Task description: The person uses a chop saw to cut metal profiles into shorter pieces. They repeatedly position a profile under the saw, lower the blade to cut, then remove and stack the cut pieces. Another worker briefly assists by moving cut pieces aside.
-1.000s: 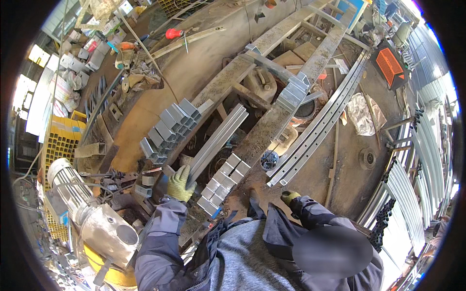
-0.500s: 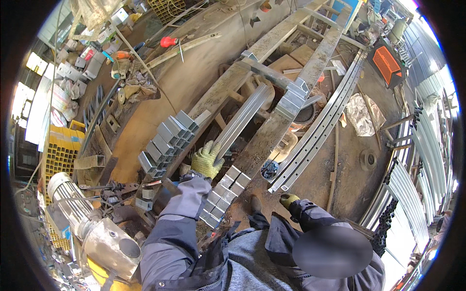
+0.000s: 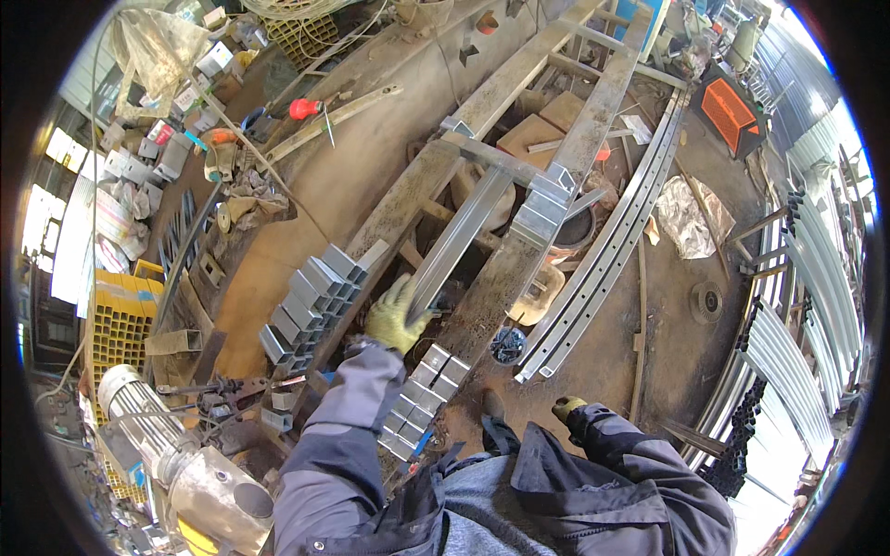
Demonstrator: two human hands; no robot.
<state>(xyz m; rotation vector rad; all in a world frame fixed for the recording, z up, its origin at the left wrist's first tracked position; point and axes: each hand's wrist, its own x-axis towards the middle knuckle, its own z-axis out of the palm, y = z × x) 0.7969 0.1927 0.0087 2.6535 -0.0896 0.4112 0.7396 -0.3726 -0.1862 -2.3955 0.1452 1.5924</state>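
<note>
My left hand (image 3: pixel 397 317), in a yellowish knit glove, grips the near end of a long silvery metal bar (image 3: pixel 461 239). The bar lies lengthwise between two long rails of a steel frame, its far end at a metal crossbar (image 3: pixel 496 156). To the left of this hand is a stack of short square tube pieces (image 3: pixel 313 298). More short metal pieces (image 3: pixel 422 398) sit in rows on the near end of the right rail (image 3: pixel 491 292). My right hand (image 3: pixel 568 408), also gloved, hangs low beside my body; its fingers are mostly hidden.
Two long perforated metal strips (image 3: pixel 603 241) run along the right side of the frame. A small round container (image 3: pixel 508 345) stands by their near end. A motor (image 3: pixel 148 417) is at lower left. Bundled metal profiles (image 3: pixel 788 371) line the right, and a red-handled tool (image 3: pixel 304 108) lies far left.
My left hand has shifted the metal bar, and its far end now meets the crossbar. The bar also appears slightly turned. My view has tilted a little; my right hand still hangs low.
</note>
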